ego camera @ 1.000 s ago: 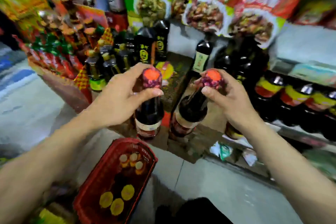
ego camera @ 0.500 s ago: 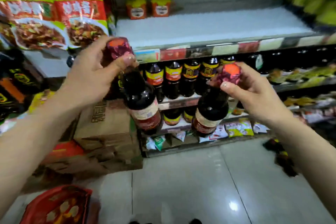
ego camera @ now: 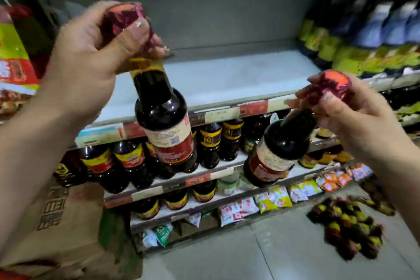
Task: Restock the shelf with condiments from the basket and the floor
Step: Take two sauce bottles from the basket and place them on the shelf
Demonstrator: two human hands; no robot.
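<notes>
Fingers of our left hand (ego camera: 91,61) curled round the red cap of the left bottle (ego camera: 166,129), high before the white shelf (ego camera: 227,79). Our right hand (ego camera: 354,120) gripped the right bottle (ego camera: 277,152) by its cap, lower and tilted. More bottles (ego camera: 347,229) lay on the floor.

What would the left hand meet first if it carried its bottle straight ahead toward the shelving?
Probably the bare white shelf: the left hand is level with its open space, though the hanging bottle might catch the shelf's front edge first; depth is unclear.
</notes>
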